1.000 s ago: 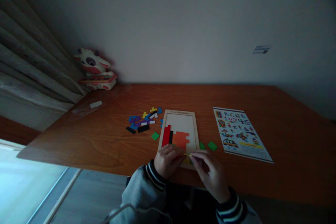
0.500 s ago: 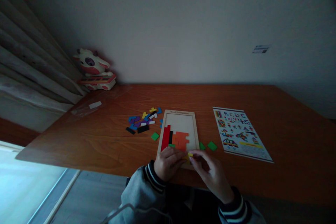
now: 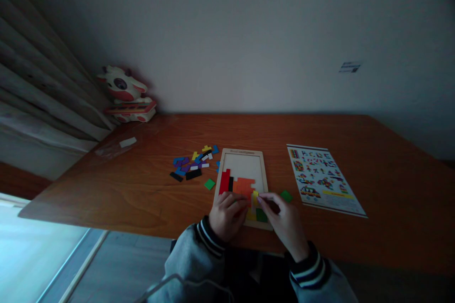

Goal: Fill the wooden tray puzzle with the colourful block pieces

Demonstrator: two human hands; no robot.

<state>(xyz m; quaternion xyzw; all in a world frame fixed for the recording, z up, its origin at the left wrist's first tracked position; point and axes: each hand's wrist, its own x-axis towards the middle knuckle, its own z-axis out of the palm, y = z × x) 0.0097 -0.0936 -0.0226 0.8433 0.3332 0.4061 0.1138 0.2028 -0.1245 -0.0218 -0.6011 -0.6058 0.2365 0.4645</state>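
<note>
Tray of pale wood, rectangular, dark lettering on its far rim, lay flat on the brown table before us. We noted its far part whitish; nearer, red pieces ran along the left side, stepped at the top, a black piece beside them, then flat orange pieces with a notched right edge. A green piece sat near the close right corner, in shade. Our right hand pinched a small, bright yellow piece, thumb and forefinger nearly together, over the tray just right of the orange. Our left hand curled over the near left part; whether it gripped anything, we could not tell. Loose pieces, mostly blue, purple and black, lay left.
</note>
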